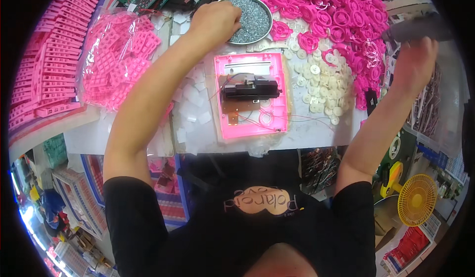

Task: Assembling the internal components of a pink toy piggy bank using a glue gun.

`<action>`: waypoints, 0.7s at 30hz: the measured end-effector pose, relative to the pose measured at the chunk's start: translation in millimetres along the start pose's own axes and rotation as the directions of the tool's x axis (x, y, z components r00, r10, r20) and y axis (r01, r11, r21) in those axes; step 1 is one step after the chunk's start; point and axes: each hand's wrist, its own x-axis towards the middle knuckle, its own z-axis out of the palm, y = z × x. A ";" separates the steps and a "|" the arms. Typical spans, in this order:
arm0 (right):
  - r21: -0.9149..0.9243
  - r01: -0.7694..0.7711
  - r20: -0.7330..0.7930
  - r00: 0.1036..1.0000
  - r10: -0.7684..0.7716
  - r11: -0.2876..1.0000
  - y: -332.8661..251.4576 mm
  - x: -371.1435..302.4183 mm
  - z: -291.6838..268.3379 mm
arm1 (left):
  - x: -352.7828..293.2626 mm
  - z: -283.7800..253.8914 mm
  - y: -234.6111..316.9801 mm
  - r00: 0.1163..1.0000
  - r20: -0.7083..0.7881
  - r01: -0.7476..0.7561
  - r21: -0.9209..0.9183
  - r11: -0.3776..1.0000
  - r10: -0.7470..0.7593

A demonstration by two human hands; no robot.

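Taking the pink housing (pixel 237 132) as the centre of the dial, it lies open side up on the white worktop (pixel 316 137), squarely before the wearer's chest, a position judged to leave its interior within reach of both hands. A black module (pixel 253 90) sits across it, with a brown board (pixel 231 116) at its lower left; thin red wires (pixel 309 117) trail out towards 4 o'clock. At 12 o'clock, just beyond the housing, stands a round dish (pixel 250 43) of small metal pieces (pixel 256 17), probably screws; its raised rim presumably keeps them from scattering. The left hand (pixel 213 20) lies over the dish's 9 o'clock edge, fingers bent inward and tips at the pieces; whether any piece is pinched cannot be determined. The right hand (pixel 418 59) is raised between 2 and 3 o'clock, directly beneath a dark, blurred object (pixel 420 27). Its fingers appear partly curled, but blur prevents confirming a grip. White discs (pixel 326 91) lie loose near 3 o'clock, pink ring parts (pixel 341 15) are heaped towards 1 and 2, and a clear bag of pink grid parts (pixel 118 54) rests at 10, seemingly grouped by kind.
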 end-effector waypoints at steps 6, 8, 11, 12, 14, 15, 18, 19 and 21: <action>0.095 -0.399 0.451 0.834 0.317 0.912 19.3 -9.3 11.3 | 8.5 4.7 0.4 0.991 -0.130 -0.047 -0.078 0.996 0.037; 0.172 -0.494 0.431 0.816 0.386 0.852 6.5 -22.7 42.0 | 16.3 5.2 4.6 0.983 -0.180 -0.030 -0.023 0.999 0.025; 0.116 -0.665 0.571 0.653 0.498 0.738 -31.0 -42.3 90.7 | 22.3 11.0 6.8 0.992 -0.126 0.027 0.021 0.999 -0.025; 0.205 -0.684 0.612 0.647 0.454 0.700 -25.6 -53.3 103.2 | 15.4 12.1 1.8 0.994 -0.082 0.075 0.043 0.996 -0.071; 0.348 -0.693 0.651 0.663 0.369 0.631 -16.6 -65.0 112.1 | 10.5 3.1 3.9 0.986 -0.165 0.023 -0.003 1.000 -0.024; 0.358 -0.724 0.675 0.637 0.372 0.590 -25.5 -64.2 112.4 | 4.4 -4.0 4.1 0.978 -0.207 0.004 -0.022 1.000 -0.008; 0.414 -0.752 0.706 0.621 0.341 0.513 -57.5 -71.9 96.2 | -29.8 -38.3 33.6 0.943 -0.308 -0.189 -0.184 0.965 0.126; 0.466 -0.727 0.705 0.650 0.285 0.504 -59.6 -82.6 92.1 | -49.1 -43.5 48.4 0.923 -0.349 -0.240 -0.190 0.952 0.163; 0.539 -0.674 0.703 0.690 0.172 0.505 -67.8 -97.6 89.8 | -83.1 -46.1 75.6 0.916 -0.371 -0.278 -0.314 0.908 0.152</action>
